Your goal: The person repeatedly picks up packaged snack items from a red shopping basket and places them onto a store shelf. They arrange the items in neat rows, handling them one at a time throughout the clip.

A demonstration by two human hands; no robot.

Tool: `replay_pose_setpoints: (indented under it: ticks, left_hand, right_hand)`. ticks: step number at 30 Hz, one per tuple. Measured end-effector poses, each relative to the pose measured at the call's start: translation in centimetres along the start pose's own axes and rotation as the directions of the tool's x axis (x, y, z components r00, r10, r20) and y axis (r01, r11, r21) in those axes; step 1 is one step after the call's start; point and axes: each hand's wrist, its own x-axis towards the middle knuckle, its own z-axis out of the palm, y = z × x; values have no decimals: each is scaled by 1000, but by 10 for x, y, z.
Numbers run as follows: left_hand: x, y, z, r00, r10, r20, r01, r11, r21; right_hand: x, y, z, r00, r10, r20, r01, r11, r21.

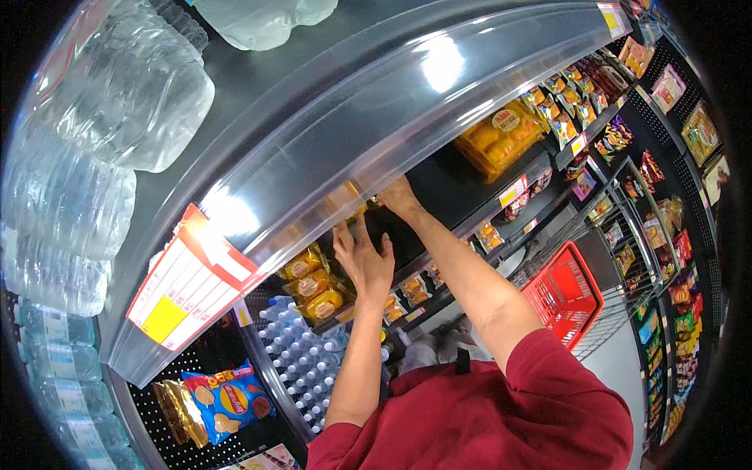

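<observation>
My left hand [365, 258] reaches over a black shelf [429, 194], fingers spread and thumb apart, with the fingertips close to a yellow package [351, 194]. That package is seen partly through the clear plastic front [329, 158] of the shelf above. My right hand [400, 197] is bent at the wrist beside the same package. Its fingertips are partly hidden by the plastic edge, so its hold is unclear. Left of my left hand, yellow wrapped cakes [314, 286] sit in a short row. A larger amber pack [499, 138] lies farther right on this shelf.
Large water bottles [135, 88] stand on the upper shelf. A red-and-white price sign [191, 276] hangs from its edge. Below left are a blue chip bag [226, 402] and several capped bottles [305, 358]. A wire cart [634, 235] with a red basket [567, 294] stands behind my right arm.
</observation>
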Motion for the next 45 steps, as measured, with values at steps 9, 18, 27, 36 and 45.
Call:
replay_pose_setpoints:
  ticks: [9,18,27,36,45]
  left_hand:
    - [1,-4,3,1000,19,-20,-19,1000,-9]
    - [1,-5,2,1000,23,3,-23,1000,0]
    - [-13,18,-20,991,124,47,-121,991,-50]
    - [-26,42,-15,850,277,448,-357,929,102]
    - [-24,39,-17,788,372,491,-484,867,121]
  right_hand:
    - [-6,-8,3,996,85,-30,-83,994,75]
    - [-5,-12,-2,1000,0,15,-1,997,76]
    - [-57,-22,-32,984,-86,-157,144,903,405]
    - [-288,40,-108,962,147,-229,-56,930,362]
    - [-541,282,-186,295,537,-790,-745,648,162]
